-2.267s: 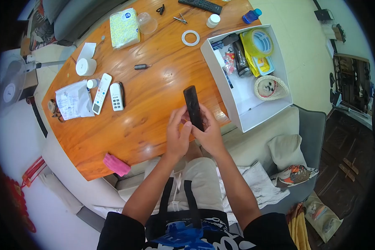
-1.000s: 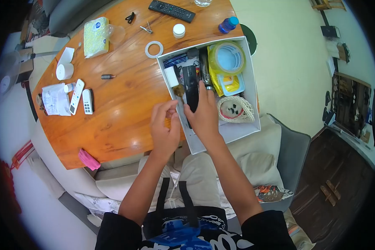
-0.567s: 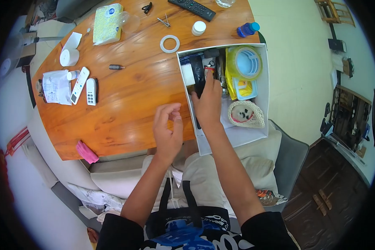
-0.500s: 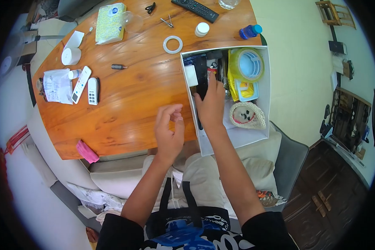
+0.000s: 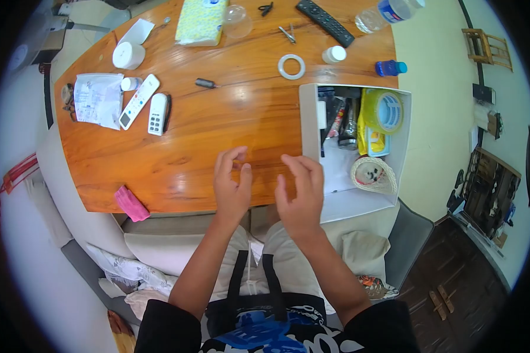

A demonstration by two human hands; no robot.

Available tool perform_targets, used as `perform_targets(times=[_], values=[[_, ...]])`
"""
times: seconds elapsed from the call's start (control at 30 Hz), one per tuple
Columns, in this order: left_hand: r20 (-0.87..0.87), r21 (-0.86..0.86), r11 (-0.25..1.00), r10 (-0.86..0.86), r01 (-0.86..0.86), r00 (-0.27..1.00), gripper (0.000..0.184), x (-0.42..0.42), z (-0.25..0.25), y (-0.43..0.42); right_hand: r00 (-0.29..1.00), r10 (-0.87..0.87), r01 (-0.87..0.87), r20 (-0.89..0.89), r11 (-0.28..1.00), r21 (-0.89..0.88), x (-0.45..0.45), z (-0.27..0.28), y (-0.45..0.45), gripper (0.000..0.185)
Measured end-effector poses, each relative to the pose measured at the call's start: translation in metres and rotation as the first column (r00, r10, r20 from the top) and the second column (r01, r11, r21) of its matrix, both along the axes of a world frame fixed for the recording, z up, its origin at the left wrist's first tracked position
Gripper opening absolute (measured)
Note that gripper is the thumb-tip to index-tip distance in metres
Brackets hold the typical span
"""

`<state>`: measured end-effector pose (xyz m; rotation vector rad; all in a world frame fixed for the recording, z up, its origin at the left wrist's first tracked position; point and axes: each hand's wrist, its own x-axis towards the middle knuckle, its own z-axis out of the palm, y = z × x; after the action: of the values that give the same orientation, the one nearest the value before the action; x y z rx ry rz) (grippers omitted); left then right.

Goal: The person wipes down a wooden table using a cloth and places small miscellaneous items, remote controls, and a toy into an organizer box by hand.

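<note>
My left hand (image 5: 232, 185) hovers over the table's near edge, fingers curled loosely apart with nothing in them. Facing it, my right hand (image 5: 301, 194) is also empty, its fingers apart, just left of a white box (image 5: 310, 132). Inside the box lie a roll of clear yellowish tape (image 5: 388, 112), a yellow packet (image 5: 363, 130), a dark cylindrical thing (image 5: 348, 126) and a woven pouch (image 5: 378, 175) with a small dog face. Several dark items fill the box's far left corner, partly overlapping.
On the wooden table (image 5: 247, 129) lie two white remotes (image 5: 139, 102), a black remote (image 5: 325, 22), a white ring (image 5: 291, 66), a tissue pack (image 5: 201, 22) and a pink cloth (image 5: 132, 203). A blue bottle (image 5: 390, 68) and a white bottle (image 5: 334, 55) stand behind the box.
My right hand has come out of the box and moved toward the table's near edge. The dark items inside have shifted. The whole view has turned, so the table's things appear displaced.
</note>
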<state>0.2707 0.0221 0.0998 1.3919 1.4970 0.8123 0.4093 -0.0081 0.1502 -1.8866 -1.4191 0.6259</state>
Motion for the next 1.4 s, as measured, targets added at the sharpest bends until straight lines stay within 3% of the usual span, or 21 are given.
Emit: perform_targets(times=[0.17, 0.33, 0.53, 0.67, 0.93, 1.17, 1.27, 1.4], values=[[-0.038, -0.028, 0.999, 0.025, -0.027, 0.999, 0.037, -0.043, -0.010, 0.003, 0.974, 0.144, -0.161, -0.174, 0.984, -0.083, -0.056, -0.013, 0.014, 0.044], [-0.007, -0.116, 0.983, 0.144, -0.144, 0.990, 0.040, -0.101, -0.032, 0.002, 0.945, 0.159, -0.208, -0.285, 0.966, -0.152, -0.096, -0.045, 0.036, 0.048], [-0.077, -0.155, 0.964, 0.205, -0.215, 0.976, 0.045, -0.177, -0.043, 0.028, 0.861, -0.029, -0.173, -0.508, 0.923, -0.345, -0.140, -0.090, 0.060, 0.046], [-0.026, -0.127, 0.959, 0.251, -0.252, 0.968, 0.047, -0.203, -0.054, 0.060, 0.774, -0.190, -0.129, -0.604, 0.887, -0.444, -0.178, -0.110, 0.081, 0.049], [0.174, -0.234, 0.961, 0.191, -0.148, 0.966, 0.055, -0.209, -0.086, 0.101, 0.706, -0.351, -0.001, -0.615, 0.868, -0.497, -0.230, -0.118, 0.129, 0.056], [0.173, -0.333, 0.936, 0.183, -0.117, 0.968, 0.061, -0.208, -0.076, 0.107, 0.689, -0.399, 0.052, -0.605, 0.860, -0.507, -0.235, -0.129, 0.125, 0.049], [0.088, -0.271, 0.958, 0.126, -0.098, 0.988, 0.064, -0.205, -0.079, 0.099, 0.604, -0.403, 0.004, -0.687, 0.864, -0.504, -0.230, -0.134, 0.121, 0.045], [0.147, -0.263, 0.961, 0.123, -0.081, 0.981, 0.067, -0.203, -0.077, 0.086, 0.557, -0.447, -0.082, -0.700, 0.809, -0.581, -0.226, -0.122, 0.120, 0.035]])
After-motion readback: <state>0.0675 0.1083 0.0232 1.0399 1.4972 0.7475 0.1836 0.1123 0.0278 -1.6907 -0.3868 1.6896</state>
